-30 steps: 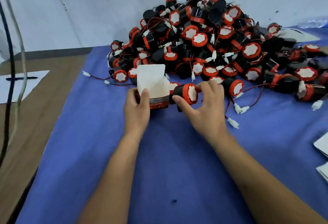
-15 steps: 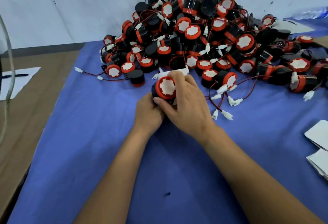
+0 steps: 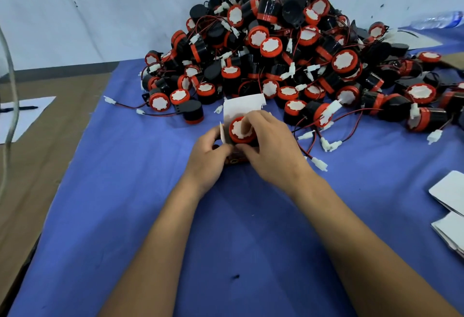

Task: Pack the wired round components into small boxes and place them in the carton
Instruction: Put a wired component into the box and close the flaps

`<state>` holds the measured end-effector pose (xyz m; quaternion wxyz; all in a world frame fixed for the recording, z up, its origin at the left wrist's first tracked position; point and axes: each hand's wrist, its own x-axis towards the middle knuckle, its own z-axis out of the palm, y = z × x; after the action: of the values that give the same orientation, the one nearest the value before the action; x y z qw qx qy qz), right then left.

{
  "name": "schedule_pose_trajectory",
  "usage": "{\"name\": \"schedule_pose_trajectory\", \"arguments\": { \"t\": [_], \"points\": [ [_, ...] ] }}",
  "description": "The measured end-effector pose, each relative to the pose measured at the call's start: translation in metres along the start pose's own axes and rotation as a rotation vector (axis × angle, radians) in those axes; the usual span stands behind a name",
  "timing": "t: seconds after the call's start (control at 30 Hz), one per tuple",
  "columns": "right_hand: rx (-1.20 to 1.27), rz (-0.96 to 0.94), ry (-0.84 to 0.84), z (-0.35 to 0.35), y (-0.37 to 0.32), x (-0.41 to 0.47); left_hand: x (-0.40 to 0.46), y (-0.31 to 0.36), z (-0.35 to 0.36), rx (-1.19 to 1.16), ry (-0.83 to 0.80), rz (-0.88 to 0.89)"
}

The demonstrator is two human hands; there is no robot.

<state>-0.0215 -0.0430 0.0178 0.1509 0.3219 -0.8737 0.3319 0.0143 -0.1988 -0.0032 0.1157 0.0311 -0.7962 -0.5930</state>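
**A:** What are the two hands doing?

**B:** Both meet at the middle of a blue tablecloth (image 3: 125,216), just in front of a large pile of components (image 3: 288,53), black and red with thin wires and white plugs. The left hand (image 3: 208,158) grips a small box (image 3: 242,103) by its lower body, fingers curled round it. The box's white top flap stands open, pointing up and away from the person.

**A:** And the component being packed?

**B:** One round component (image 3: 241,130) sits in the mouth of the box, its red rim and white face turned up toward the camera. The right hand (image 3: 273,148) holds it, fingertips curled over the far edge of the rim and the thumb at the near side.

**A:** Which way does it need to go?

**B:** Its axis appears lined up with the box opening, so I judge the push runs straight down into the box, from the right hand toward the left. How deep it already sits is hidden by the fingers, and I cannot see where its wire lies.

**A:** Anything else nearby?

**B:** Flat white box blanks (image 3: 449,198) lie at the right edge. No carton is in view.
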Motion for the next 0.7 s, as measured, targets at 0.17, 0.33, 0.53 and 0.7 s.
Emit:
{"name": "schedule_pose_trajectory", "arguments": {
  "t": [0.17,0.33,0.53,0.7],
  "points": [
    [-0.02,-0.09,-0.123,0.006,-0.001,-0.003,0.002,-0.005,0.007,-0.033,0.124,-0.049],
    [0.081,-0.029,-0.042,0.004,-0.002,-0.001,0.003,-0.008,0.007,-0.007,0.145,0.012],
    [-0.335,0.037,0.048,0.009,-0.017,0.004,0.003,-0.01,0.014,0.115,0.208,-0.023],
    [-0.498,0.143,0.107,0.002,-0.02,0.001,0.006,-0.019,0.015,0.24,0.275,0.034]
  ]
}}
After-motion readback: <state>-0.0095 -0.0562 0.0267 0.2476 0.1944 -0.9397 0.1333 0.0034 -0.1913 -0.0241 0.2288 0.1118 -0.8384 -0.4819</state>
